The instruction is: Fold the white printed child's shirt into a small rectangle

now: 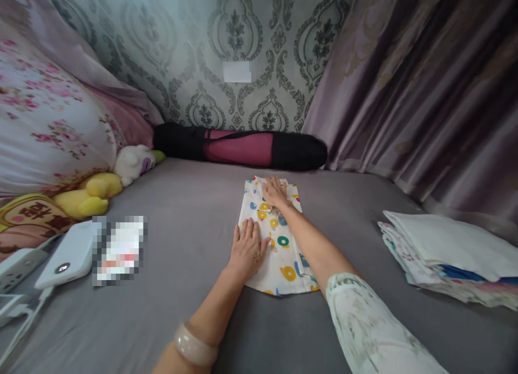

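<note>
A white garment (pixel 265 274) printed with colourful shapes lies folded into a narrow panel on the grey bed sheet. My left hand (pixel 247 250) rests flat on its left side, fingers spread and pointing away from me. Farther up, my right hand (pixel 275 192) lies on the upper part of the cloth near a folded flap. Its fingers are extended over the fabric, and the forearm crosses the garment's right edge. Part of the cloth is hidden beneath both hands. A pale bangle (pixel 195 348) circles my left wrist.
A stack of folded clothes (pixel 457 250) sits at the right. On the left are a white power bank (pixel 70 255), a power strip (pixel 22 266), a blurred packet (pixel 121 250) and plush toys (pixel 91 193). A black and pink long bag (pixel 238 147) lies along the wall.
</note>
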Available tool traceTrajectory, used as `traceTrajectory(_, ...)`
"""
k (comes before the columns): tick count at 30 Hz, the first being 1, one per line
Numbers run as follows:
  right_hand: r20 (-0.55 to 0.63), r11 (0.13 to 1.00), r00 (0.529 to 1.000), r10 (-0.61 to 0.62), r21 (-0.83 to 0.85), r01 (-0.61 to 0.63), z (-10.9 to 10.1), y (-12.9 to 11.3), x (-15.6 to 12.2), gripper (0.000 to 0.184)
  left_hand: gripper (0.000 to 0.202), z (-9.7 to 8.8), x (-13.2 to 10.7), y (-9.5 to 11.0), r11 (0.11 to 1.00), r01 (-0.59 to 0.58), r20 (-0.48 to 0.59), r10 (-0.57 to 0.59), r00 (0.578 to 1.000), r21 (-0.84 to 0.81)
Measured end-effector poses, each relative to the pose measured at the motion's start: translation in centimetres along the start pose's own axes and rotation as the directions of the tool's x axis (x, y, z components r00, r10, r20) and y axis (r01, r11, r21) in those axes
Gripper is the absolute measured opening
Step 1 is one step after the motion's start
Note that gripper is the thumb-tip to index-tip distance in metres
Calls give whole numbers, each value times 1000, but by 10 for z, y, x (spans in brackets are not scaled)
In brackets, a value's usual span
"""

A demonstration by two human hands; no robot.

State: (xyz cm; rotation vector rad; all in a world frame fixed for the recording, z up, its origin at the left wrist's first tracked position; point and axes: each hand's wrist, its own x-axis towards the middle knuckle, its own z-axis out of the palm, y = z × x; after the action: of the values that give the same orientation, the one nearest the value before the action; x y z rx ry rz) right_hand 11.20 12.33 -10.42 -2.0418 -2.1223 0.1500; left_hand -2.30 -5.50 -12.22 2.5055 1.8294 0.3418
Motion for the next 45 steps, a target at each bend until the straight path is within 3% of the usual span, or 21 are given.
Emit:
traceTrajectory(2,-42,994,993,109,-5,-109,0,12,8,64,61,0,0,0,1000,3,-4,-3,1000,-6)
traceTrajectory(4,-8,987,987,163,-3,-163,4,22,13,65,62,1,0,0,1000,1,-2,-1,1000,-13)
traceTrajectory(9,26,986,986,166,-8,-166,10,31,13,65,63,-1,0,0,1000,4,28,-4,1000,-17)
traceTrajectory(13,12,987,987,158,-30,-157,4,20,12,63,64,-5,1,0,999,6,46,-4,999,-36)
traceTrajectory(16,-52,998,999,-12,-55,10,2,-3,12,59,63,-5,2,0,999,31,31,-29,999,-36)
traceTrajectory(19,23,970,971,-239,-37,239,7,-31,14,58,60,-2,2,-1,998,62,-8,-62,998,-23)
traceTrajectory(22,96,953,950,-298,-28,301,17,-49,18,58,62,2,1,-2,999,52,-9,-52,999,-12)
traceTrajectory(28,128,963,955,-267,-13,271,31,-53,24,59,67,9,-2,-4,1000,25,-5,-25,1000,16)
traceTrajectory(33,148,964,953,-265,29,263,24,-52,25,59,66,3,-2,-2,999,33,-4,-33,999,-15)
traceTrajectory(38,32,983,982,-185,9,185,15,-44,22,59,57,-9,1,-2,996,74,-33,-76,997,-49)
traceTrajectory(45,62,989,988,-144,-10,145,23,-34,22,58,47,-9,3,-8,995,84,19,-83,996,-53)
